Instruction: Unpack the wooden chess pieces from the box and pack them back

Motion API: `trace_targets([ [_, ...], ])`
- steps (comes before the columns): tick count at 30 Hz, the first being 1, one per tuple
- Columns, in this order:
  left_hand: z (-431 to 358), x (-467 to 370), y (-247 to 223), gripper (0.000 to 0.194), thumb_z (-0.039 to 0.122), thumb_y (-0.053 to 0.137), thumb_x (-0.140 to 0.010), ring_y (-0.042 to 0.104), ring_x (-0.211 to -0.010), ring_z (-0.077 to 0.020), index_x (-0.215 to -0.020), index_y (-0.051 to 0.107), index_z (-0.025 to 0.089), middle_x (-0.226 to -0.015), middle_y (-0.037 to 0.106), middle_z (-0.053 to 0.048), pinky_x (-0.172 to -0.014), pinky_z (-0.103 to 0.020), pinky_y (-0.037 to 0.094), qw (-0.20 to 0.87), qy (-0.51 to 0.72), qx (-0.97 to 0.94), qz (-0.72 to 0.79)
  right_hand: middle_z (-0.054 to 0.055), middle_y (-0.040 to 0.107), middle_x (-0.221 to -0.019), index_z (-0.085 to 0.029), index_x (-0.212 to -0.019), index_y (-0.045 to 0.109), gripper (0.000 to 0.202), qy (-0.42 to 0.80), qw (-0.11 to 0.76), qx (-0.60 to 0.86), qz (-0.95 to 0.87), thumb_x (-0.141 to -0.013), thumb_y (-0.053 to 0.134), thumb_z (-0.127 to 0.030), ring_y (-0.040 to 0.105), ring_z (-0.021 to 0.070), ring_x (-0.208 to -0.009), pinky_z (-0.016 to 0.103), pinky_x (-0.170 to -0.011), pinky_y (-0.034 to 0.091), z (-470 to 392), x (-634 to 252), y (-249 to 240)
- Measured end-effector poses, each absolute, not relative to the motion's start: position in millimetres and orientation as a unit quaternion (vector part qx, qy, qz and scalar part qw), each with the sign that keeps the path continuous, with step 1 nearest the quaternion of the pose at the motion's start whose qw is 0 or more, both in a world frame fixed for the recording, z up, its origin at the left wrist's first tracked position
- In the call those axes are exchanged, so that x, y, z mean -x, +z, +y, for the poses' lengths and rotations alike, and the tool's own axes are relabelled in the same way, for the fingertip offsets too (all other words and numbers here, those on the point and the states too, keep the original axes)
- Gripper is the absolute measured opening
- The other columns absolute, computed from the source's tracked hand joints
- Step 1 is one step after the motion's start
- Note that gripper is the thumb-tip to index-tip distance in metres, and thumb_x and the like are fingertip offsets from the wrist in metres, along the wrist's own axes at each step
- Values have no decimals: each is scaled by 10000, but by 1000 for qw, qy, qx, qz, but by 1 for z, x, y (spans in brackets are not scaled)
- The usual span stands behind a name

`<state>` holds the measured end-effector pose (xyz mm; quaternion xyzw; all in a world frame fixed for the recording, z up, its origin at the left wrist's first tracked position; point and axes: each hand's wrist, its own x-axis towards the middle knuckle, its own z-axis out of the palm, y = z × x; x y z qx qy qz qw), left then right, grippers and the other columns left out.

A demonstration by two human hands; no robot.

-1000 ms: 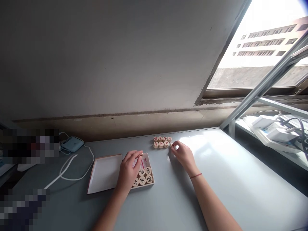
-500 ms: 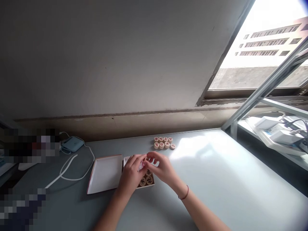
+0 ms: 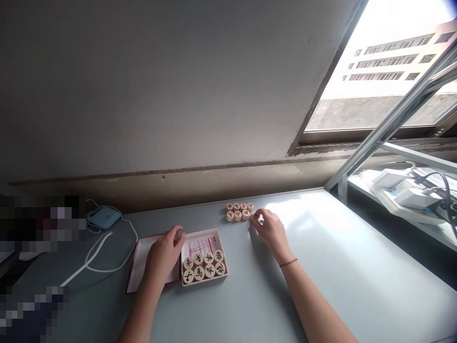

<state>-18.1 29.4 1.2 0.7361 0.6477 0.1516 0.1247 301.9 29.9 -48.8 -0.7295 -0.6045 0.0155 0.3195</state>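
My right hand (image 3: 270, 229) is at the right end of two short rows of round wooden Chinese chess pieces (image 3: 237, 216) with red characters. Its fingers are closed on a chess piece (image 3: 252, 216), mostly hidden behind them. My left hand (image 3: 165, 247) hovers over the white-lined box lid (image 3: 140, 263), thumb and fingers apart, holding nothing. Its fingertips are by the left edge of a shallow box (image 3: 201, 234). Several pieces with black characters (image 3: 209, 270) fill the near half of that box; pink lines show on its bare floor.
At the left lie a blue device (image 3: 104, 217) and a white cable (image 3: 87, 259). A metal shelf frame (image 3: 385, 124) rises at the right, with white adapters and cables (image 3: 414, 190) on its shelf. A wall (image 3: 160, 105) stands behind the table.
Both hands were together over the box. My right hand has moved right and away to the red pieces; my left has moved left over the lid, uncovering the box.
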Motion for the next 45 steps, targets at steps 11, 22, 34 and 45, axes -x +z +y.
trace_targets([
  [11,29,17,2,335,216,395,-885,609,-657,-167,-1180,553,229,-693,625,6,-595,-223,363,224,85,-740,629,62,633,-854,-199,-996,572,216,3,289,742,-605,-816,453,-220,537,203,-746,304,-670,401,35,-299,-58],
  [22,30,8,-4,289,202,382,-903,612,-667,-177,-1149,535,213,-680,605,9,-624,-236,370,206,112,-742,628,9,615,-658,-209,-866,614,215,210,345,576,-710,-909,437,-324,490,130,-533,242,-512,368,14,-242,-23],
  [34,17,24,20,214,405,573,-799,609,-866,-217,-819,729,259,-858,592,-32,-811,-310,478,267,108,-811,510,-13,566,-575,-201,-833,629,291,251,315,569,-717,-928,436,-396,441,118,-489,224,-471,283,10,-226,-24],
  [45,10,27,7,224,391,549,-835,606,-917,-216,-852,722,250,-898,600,-35,-855,-334,487,233,132,-810,522,9,621,-638,-196,-840,618,223,264,332,554,-716,-904,442,-317,498,127,-524,228,-471,315,9,-223,-28],
])
